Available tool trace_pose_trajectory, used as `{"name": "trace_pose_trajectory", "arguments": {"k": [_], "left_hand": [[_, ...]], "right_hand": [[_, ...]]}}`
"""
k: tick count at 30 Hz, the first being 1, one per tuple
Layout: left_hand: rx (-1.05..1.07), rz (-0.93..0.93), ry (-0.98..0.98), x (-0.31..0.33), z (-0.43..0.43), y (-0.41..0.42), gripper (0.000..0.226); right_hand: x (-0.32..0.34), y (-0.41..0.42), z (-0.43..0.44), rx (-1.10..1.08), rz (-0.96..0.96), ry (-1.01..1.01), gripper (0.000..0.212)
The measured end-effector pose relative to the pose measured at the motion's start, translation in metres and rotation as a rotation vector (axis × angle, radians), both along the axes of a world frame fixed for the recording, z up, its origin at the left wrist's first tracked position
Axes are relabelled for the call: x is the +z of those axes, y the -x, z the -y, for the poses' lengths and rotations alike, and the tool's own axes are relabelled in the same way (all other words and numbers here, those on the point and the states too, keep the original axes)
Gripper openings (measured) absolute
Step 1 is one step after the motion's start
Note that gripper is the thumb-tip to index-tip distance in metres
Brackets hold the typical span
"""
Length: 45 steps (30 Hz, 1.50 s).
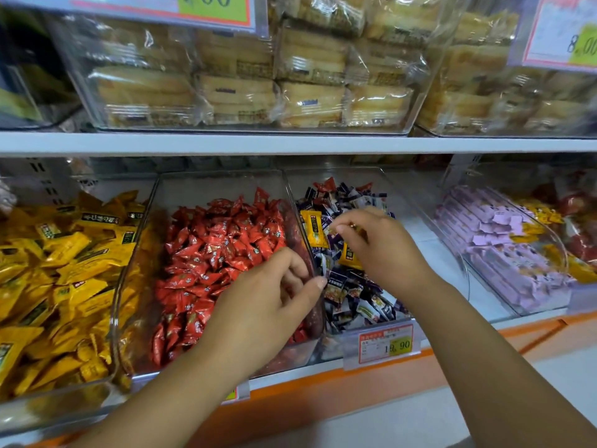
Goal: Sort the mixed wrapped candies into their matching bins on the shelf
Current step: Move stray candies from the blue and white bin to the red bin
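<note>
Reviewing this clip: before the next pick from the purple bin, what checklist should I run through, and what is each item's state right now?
1. Stray visible: a yellow candy lies on top of the pile in the purple bin: ok.
2. Right hand is over that bin, with its fingertips beside the stray: ok.
3. Right hand empty before picking: fingertips are pinched together, contents unclear: cannot tell.
4. Left hand free: fingers are curled over the red bin, palm hidden: cannot tell.
5. Destination open: the yellow bin at far left is uncovered: ok.
6. Purple bin fully sorted: red candies sit at its back: not ok.
</note>
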<state>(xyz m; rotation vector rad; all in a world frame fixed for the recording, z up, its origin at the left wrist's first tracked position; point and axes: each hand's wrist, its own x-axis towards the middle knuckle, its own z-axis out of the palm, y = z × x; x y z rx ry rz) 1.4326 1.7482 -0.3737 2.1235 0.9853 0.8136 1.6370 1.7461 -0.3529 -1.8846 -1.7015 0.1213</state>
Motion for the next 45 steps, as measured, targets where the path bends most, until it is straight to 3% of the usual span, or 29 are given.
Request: {"name": "trace_pose_trajectory", "arguments": {"k": [3, 6, 9, 12, 17, 20, 22, 24, 26, 29, 33, 35, 38, 40, 42, 45], "left_hand": [[0.036, -0.010, -0.069, 0.005, -0.003, -0.001, 0.020], [0.053, -0.011, -0.097, 0.005, -0.005, -0.002, 0.024], [0.056, -0.023, -0.114, 0.006, -0.005, -0.001, 0.040], [0.026, 0.006, -0.099, 0.010, -0.005, -0.001, 0.049], [0.004, 0.057, -0.114, 0.007, -0.011, 0.000, 0.034], [0.017, 0.004, -0.074, 0.003, -0.015, 0.007, 0.020], [0.021, -0.026, -0.041, 0.001, -0.016, 0.012, 0.012], [0.046, -0.027, -0.031, 0.000, -0.016, 0.014, 0.013], [0.068, 0.012, 0.002, 0.001, -0.016, 0.015, 0.012], [0.087, 0.029, 0.050, 0.006, -0.016, 0.014, 0.007], [0.066, 0.044, 0.036, 0.008, -0.016, 0.011, 0.007], [0.052, 0.043, 0.012, 0.009, -0.013, 0.009, 0.017], [0.038, 0.053, -0.015, 0.014, -0.010, 0.007, 0.040], [0.034, 0.085, -0.035, 0.016, -0.010, 0.007, 0.049], [0.012, 0.082, -0.070, 0.015, -0.011, 0.006, 0.055], [0.021, 0.024, -0.171, 0.011, -0.011, 0.004, 0.052]], "right_hand": [[0.001, -0.002, 0.007, -0.022, -0.104, -0.042, 0.025], [0.015, 0.005, 0.014, -0.024, -0.429, -0.128, 0.018], [0.033, 0.014, 0.024, 0.120, -0.679, -0.078, 0.018], [0.038, 0.032, 0.031, 0.272, -0.768, 0.027, 0.018], [0.034, 0.036, 0.020, 0.291, -0.679, 0.005, 0.013], [0.020, 0.016, 0.002, 0.100, -0.311, -0.076, 0.024], [0.007, 0.009, -0.005, 0.078, -0.082, 0.067, 0.046], [-0.006, 0.012, -0.009, 0.120, 0.064, 0.200, 0.064], [-0.012, 0.020, -0.008, 0.120, 0.136, 0.175, 0.061], [-0.009, 0.019, -0.003, 0.074, 0.044, 0.071, 0.043], [-0.003, 0.006, 0.006, 0.129, -0.090, 0.033, 0.034], [0.001, 0.006, 0.012, 0.108, -0.161, -0.008, 0.028], [0.017, 0.011, 0.025, 0.123, -0.555, -0.165, 0.017], [0.029, 0.014, 0.034, 0.178, -0.746, -0.200, 0.021], [0.031, 0.022, 0.040, 0.243, -0.792, -0.115, 0.018], [0.021, 0.036, 0.040, 0.301, -0.648, -0.031, 0.003]]}}
